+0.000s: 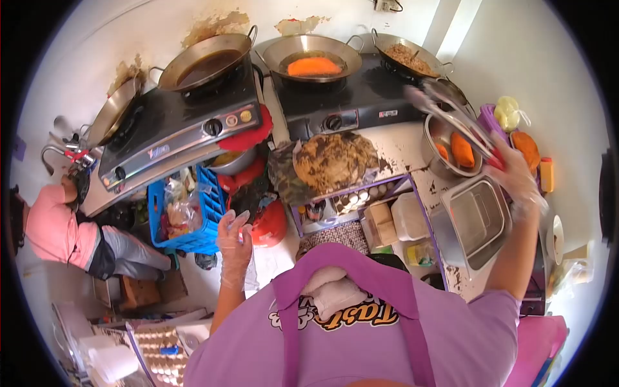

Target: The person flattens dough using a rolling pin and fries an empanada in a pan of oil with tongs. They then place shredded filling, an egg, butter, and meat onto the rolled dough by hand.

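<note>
My right hand [516, 171], in a clear plastic glove, is closed on a pair of metal tongs [451, 116] with red grips. The tongs reach over a steel pot [433, 158] that holds orange pieces [461, 149]. My left hand [236, 240], also gloved, is raised beside a blue crate [216, 226], fingers apart and holding nothing. An orange item [314, 66] lies in oil in the middle wok [352, 63] on the right stove [303, 111].
A wok of dark oil [209, 64] sits on the left stove [187, 135]; another wok [407, 57] holds brown bits. An empty steel tray [477, 222] lies below the pot. At far left a person in a pink shirt [58, 222] stands bent by a sink tap [51, 151].
</note>
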Motion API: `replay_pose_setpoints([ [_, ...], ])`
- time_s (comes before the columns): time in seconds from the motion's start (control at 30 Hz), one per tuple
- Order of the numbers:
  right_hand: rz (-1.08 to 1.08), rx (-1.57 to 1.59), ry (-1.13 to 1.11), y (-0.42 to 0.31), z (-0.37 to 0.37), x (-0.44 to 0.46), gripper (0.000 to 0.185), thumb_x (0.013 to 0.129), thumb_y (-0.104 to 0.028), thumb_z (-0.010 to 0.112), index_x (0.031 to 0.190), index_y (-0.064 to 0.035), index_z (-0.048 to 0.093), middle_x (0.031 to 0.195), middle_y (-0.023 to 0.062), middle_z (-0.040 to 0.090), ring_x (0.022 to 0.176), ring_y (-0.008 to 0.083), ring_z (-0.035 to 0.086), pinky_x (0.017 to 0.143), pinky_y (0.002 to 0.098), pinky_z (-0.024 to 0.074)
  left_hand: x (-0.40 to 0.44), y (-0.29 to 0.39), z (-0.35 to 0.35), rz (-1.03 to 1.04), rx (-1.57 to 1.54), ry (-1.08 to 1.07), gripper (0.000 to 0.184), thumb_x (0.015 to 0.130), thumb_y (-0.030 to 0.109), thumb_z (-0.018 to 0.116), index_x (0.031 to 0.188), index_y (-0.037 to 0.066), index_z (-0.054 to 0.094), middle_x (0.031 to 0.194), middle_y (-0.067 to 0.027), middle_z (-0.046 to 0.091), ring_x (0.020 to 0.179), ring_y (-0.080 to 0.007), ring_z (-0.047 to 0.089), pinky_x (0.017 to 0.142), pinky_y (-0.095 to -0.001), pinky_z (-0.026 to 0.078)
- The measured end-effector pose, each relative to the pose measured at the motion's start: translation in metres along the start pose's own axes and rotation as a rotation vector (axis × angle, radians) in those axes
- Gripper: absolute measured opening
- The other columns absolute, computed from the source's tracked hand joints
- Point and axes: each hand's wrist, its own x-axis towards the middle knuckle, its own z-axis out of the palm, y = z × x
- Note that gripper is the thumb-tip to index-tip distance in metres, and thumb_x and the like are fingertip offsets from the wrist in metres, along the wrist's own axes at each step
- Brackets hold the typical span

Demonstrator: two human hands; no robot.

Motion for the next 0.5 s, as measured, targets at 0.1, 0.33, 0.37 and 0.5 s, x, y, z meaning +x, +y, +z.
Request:
replay_pose_setpoints([
  [0.1,0.022,-0.076,-0.095,-0.059,0.036,0.079,0.063,0.075,-0.017,0.071,0.131,-0.0049,0.043,0.11,0.0218,0.055,0.105,0.032,0.053,0.091,0.0368,0.0398,0.047,-0.012,0.009,0.094,-0.019,-0.054,0.034,0.074,-0.004,0.062,0.105,0.01,0.064,0.114,-0.0172,0.051,0.102,-0.034,0.055,0.085,-0.0387,0.048],
  [0.33,-0.216,-0.085,-0.152,-0.059,0.112,0.258,0.063,0.074,-0.013,0.069,0.131,-0.0041,0.041,0.1,0.0216,0.058,0.096,0.0355,0.055,0.082,0.0423,0.0422,0.077,-0.033,0.031,0.071,-0.057,-0.058,0.032,0.073,-0.004,0.063,0.102,0.008,0.063,0.116,-0.0176,0.049,0.101,-0.0332,0.056,0.084,-0.0378,0.049],
  [0.37,-0.218,-0.166,-0.266,-0.062,0.113,0.281,0.064,0.073,-0.01,0.066,0.132,-0.0038,0.04,0.092,0.0195,0.059,0.089,0.0331,0.057,0.077,0.0405,0.0444,0.075,-0.034,0.032,0.061,-0.053,-0.051,0.032,0.073,-0.004,0.063,0.102,0.008,0.063,0.116,-0.0176,0.049,0.101,-0.0332,0.056,0.084,-0.0378,0.049],
  [0.5,-0.104,-0.163,-0.462,-0.079,0.119,0.327,0.065,0.069,-0.001,0.058,0.133,-0.0037,0.042,0.072,0.0108,0.058,0.065,0.0224,0.059,0.058,0.0336,0.0473,0.049,-0.035,0.028,-0.148,0.048,-0.061,0.036,0.074,-0.003,0.062,0.108,0.009,0.063,0.12,-0.0175,0.047,0.106,-0.0327,0.053,0.088,-0.0381,0.046],
])
